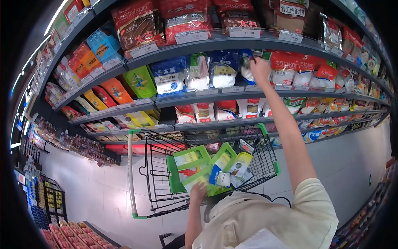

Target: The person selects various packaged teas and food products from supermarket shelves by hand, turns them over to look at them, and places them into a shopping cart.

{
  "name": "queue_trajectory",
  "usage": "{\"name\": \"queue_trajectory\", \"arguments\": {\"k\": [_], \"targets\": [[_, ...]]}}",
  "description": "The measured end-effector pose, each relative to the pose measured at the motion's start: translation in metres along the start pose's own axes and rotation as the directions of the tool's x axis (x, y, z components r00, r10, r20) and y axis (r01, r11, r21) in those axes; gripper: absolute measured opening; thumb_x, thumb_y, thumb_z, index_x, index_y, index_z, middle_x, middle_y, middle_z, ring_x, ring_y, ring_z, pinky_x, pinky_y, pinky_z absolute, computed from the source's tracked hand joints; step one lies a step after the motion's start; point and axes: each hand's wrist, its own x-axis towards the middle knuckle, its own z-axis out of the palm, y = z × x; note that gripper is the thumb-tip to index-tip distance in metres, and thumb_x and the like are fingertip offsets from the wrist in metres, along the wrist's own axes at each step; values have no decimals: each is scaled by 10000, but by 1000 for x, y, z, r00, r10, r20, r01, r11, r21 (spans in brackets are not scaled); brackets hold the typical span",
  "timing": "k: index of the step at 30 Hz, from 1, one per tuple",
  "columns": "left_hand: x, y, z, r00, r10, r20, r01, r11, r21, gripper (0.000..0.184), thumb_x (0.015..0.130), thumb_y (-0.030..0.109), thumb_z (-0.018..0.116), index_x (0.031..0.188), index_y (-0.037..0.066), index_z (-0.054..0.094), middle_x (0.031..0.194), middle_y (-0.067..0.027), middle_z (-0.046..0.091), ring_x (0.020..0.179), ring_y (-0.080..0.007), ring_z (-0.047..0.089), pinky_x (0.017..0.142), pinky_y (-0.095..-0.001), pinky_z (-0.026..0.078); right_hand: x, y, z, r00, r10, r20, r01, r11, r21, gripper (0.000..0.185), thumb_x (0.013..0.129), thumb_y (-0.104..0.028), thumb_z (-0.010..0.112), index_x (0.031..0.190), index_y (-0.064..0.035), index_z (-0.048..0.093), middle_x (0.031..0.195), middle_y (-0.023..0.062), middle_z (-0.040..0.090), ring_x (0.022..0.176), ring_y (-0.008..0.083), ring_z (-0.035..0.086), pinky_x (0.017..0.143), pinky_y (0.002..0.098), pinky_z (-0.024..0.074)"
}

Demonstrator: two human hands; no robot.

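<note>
My right hand reaches to the middle shelf, its fingers closed at the top of a blue and white bag. Beside that bag stand a dark blue and white bag on the left and a red and white bag on the right. Down in the shopping cart, my left hand rests at a green and white box; its fingertips are hard to make out. More green boxes, a yellow and white pack and a small blue and white bag lie in the cart.
Grey shelves with price labels curve across the view, holding many bagged goods. The cart's pale handle bar is at the left. Below lies the tiled floor. Boxed goods stand at the lower left, more shelving at the lower right.
</note>
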Motion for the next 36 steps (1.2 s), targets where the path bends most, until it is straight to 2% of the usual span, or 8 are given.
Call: {"name": "queue_trajectory", "arguments": {"k": [3,7,10,12,16,18,26,36], "targets": [[-8,13,14,1000,13,17,-13,1000,22,409,887,211,418,1237,7,365,1183,-184,483,950,-279,539,748,-343,458,10,-1,-22,973,-115,-198,143,980,138,262,817,-257,557,707,-20,553,533,107,431,524,261,483,548,383,383],[-12,37,49,991,2,134,-31,976,217,492,904,298,394,1309,44,277,1250,-178,446,1136,-281,447,945,-389,358,-3,-13,-59,982,178,60,-174,746,643,343,859,-231,540,627,-14,411,547,3,313,557,62,283,492,264,261],[-7,58,87,955,106,276,-195,927,319,478,901,272,429,1302,48,295,1229,-182,461,1133,-264,453,928,-368,378,-36,-34,-97,925,191,329,-371,642,670,305,866,-228,538,637,-38,473,569,-50,405,551,40,334,497,241,291],[-22,86,135,900,224,374,-356,873,335,480,897,251,456,1304,53,295,1230,-165,461,1108,-255,475,917,-357,388,-62,-55,-112,801,184,570,-598,308,740,234,876,-205,528,697,-55,539,640,-59,510,585,12,413,529,198,342],[-40,125,209,615,507,604,-707,694,137,495,863,160,527,1291,43,308,1221,-126,458,1007,-185,526,787,-299,462,-111,-73,-124,564,18,825,-825,-23,565,152,875,-187,524,869,-45,577,803,24,625,681,68,576,642,206,462],[-61,144,231,710,339,618,-543,822,173,463,863,153,516,1275,57,330,1192,-117,485,1000,-200,541,749,-313,492,-135,-82,-123,506,20,862,-859,-75,506,154,880,-199,516,879,-56,574,832,32,623,718,74,580,662,217,466],[-72,152,228,834,357,421,-439,891,112,339,853,138,523,1172,60,439,1053,-76,572,861,-150,599,597,-261,532,-191,-86,-147,337,-172,926,-883,284,374,384,829,-162,590,1154,3,469,1059,69,563,909,113,546,784,239,438],[-75,157,223,847,358,394,-448,879,165,353,860,203,532,1168,51,450,1027,-68,582,823,-135,605,604,-249,526,-208,-91,-139,318,-109,942,-939,102,328,389,776,-114,646,1098,52,502,1016,107,581,903,130,548,791,249,429]]}}
